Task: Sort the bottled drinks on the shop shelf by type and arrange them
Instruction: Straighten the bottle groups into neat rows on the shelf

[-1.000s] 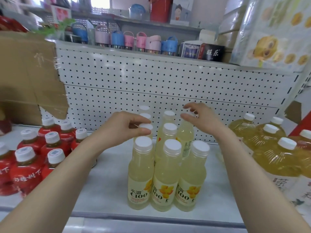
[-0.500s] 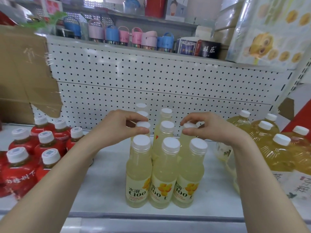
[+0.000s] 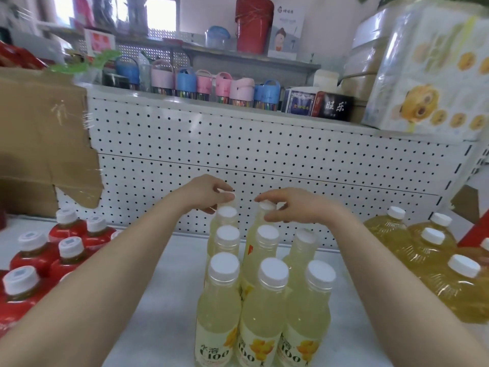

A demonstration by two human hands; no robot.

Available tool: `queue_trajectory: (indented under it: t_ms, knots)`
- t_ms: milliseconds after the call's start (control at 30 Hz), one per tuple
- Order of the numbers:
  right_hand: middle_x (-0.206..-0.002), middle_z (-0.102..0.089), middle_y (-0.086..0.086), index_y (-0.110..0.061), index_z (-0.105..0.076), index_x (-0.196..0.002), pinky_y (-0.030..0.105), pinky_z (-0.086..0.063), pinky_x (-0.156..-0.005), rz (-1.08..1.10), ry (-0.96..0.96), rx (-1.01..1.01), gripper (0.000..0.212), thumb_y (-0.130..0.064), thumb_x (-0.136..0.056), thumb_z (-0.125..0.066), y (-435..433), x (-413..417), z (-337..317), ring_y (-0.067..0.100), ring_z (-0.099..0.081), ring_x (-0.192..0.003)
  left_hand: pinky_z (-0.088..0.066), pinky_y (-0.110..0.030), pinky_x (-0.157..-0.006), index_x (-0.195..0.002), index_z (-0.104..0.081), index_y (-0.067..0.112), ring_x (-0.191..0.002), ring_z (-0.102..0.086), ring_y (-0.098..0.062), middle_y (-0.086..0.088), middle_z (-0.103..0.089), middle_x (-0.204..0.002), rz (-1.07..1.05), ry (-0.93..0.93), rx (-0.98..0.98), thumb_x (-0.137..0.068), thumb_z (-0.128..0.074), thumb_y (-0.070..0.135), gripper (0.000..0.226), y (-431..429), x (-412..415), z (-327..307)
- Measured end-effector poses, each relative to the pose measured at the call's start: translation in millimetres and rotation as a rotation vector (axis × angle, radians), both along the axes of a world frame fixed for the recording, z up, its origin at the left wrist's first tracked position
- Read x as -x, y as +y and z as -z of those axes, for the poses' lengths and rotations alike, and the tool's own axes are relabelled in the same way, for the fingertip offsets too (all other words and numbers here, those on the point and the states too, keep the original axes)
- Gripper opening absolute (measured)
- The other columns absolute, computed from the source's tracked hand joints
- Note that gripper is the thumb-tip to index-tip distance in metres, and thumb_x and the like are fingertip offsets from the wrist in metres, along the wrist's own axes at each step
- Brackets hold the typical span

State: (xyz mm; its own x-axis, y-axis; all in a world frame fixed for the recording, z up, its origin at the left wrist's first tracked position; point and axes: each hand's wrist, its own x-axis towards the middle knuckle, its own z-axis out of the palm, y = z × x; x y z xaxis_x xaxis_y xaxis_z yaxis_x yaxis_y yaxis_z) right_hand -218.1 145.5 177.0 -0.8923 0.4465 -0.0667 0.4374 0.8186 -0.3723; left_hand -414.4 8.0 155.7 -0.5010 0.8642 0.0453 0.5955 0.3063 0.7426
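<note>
Your right grip point(image 3: 291, 205) moved to the rear-middle lemon-drink cap point(image 3: 267, 206), pinching it; left grip point(image 3: 209, 193) pinches the rear-left cap point(image 3: 228, 195). Tugging sideways could topple the tightly packed neighbouring bottles point(image 3: 227, 235).

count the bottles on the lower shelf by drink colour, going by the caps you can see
pale yellow bottles: 9
red bottles: 5 with caps in clear view; more are hidden behind the left arm
golden bottles: 5, one cut by the frame edge
total: 19 in view
</note>
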Motion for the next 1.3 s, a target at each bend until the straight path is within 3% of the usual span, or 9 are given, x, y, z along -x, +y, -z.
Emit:
queue_trajectory:
  t_ms: [200,367,533,667,833,933,1133,1233,1300]
  knots:
    - [-0.112,-0.065,0.005,-0.030,-0.062,-0.124,0.031,-0.058,-0.084,0.078,0.085,-0.024,0.033,-0.026,-0.093,-0.071,13.0,-5.9,11.0,0.017,-0.076,-0.078,-0.058,-0.021,-0.064,-0.119,-0.068,0.020,-0.092,-0.070,-0.022,-0.007,-0.065,-0.116,0.036,0.109,0.008,-0.081,-0.079,0.019,0.039,10.5,5.4,2.5]
    - [-0.111,-0.061,-0.003,-0.028,-0.061,-0.129,0.026,-0.053,-0.068,0.211,0.106,-0.107,0.037,-0.027,-0.093,-0.069,25.3,-40.1,19.5,0.016,-0.072,-0.076,-0.061,-0.036,-0.082,-0.123,-0.067,0.025,-0.084,-0.073,-0.021,-0.002,-0.065,-0.119,0.031,0.162,-0.123,-0.083,-0.079,0.025,0.042,13.2,-1.4,-20.5]
    - [-0.104,-0.067,-0.004,-0.030,-0.063,-0.125,0.029,-0.055,-0.077,0.247,0.155,-0.102,0.034,-0.035,-0.091,-0.068,26.2,-64.3,25.2,0.013,-0.073,-0.077,-0.060,-0.034,-0.083,-0.121,-0.069,0.028,-0.080,-0.075,-0.016,0.008,-0.069,-0.114,0.190,0.202,-0.155,-0.084,-0.077,0.029,0.037,19.2,-41.3,-40.3]
    - [-0.109,-0.068,-0.007,-0.035,-0.065,-0.122,0.010,-0.044,-0.065,0.238,0.281,-0.044,0.028,-0.033,-0.094,-0.067,23.2,-69.7,39.0,0.009,-0.070,-0.080,-0.059,-0.037,-0.086,-0.123,-0.068,0.029,-0.085,-0.075,-0.018,0.005,-0.071,-0.114,0.295,0.207,-0.034,-0.082,-0.078,0.030,0.042,27.4,-63.9,-18.1]
    - [-0.130,-0.060,-0.028,-0.046,-0.062,-0.128,0.028,-0.049,-0.096,0.150,0.374,0.087,0.035,-0.027,-0.098,-0.060,21.1,-68.0,50.5,0.008,-0.062,-0.112,-0.049,-0.017,-0.077,-0.123,-0.068,0.029,-0.103,-0.068,-0.015,0.008,-0.070,-0.117,0.319,0.327,0.064,-0.083,-0.077,0.033,0.041,26.4,-77.5,-4.7]
    - [-0.130,-0.062,-0.021,-0.042,-0.066,-0.123,0.025,-0.051,-0.087,0.176,0.446,0.122,0.030,-0.031,-0.095,-0.065,17.1,-64.8,51.6,0.011,-0.065,-0.099,-0.049,-0.031,-0.095,-0.127,-0.066,0.028,-0.110,-0.063,-0.014,0.008,-0.068,-0.124,0.312,0.406,0.091,-0.085,-0.075,0.036,0.043,22.8,-80.7,-6.1]
    - [-0.126,-0.063,-0.012,-0.034,-0.071,-0.122,0.006,-0.046,-0.061,0.183,0.497,0.205,0.028,-0.030,-0.094,-0.069,9.9,-66.4,49.0,0.002,-0.064,-0.090,-0.047,-0.029,-0.099,-0.129,-0.065,0.030,-0.111,-0.062,-0.008,0.011,-0.065,-0.130,0.294,0.470,0.014,-0.087,-0.074,0.035,0.044,14.7,-77.3,-1.5]
    - [-0.118,-0.068,-0.003,-0.028,-0.070,-0.124,0.008,-0.050,-0.064,0.202,0.522,0.331,0.026,-0.029,-0.099,-0.063,5.1,-72.0,45.6,0.002,-0.066,-0.089,-0.046,-0.032,-0.103,-0.125,-0.068,0.032,-0.113,-0.061,-0.005,0.011,-0.066,-0.128,0.264,0.439,-0.076,-0.089,-0.070,0.035,0.036,5.4,-71.4,-1.2]
    - [-0.115,-0.069,-0.005,-0.027,-0.069,-0.123,0.013,-0.054,-0.071,0.258,0.558,0.368,0.027,-0.035,-0.105,-0.051,-1.9,-74.5,46.8,0.011,-0.066,-0.099,-0.046,-0.022,-0.100,-0.120,-0.070,0.032,-0.111,-0.061,0.000,0.014,-0.068,-0.124,0.240,0.354,-0.204,-0.092,-0.067,0.034,0.029,-7.6,-74.0,-4.4]
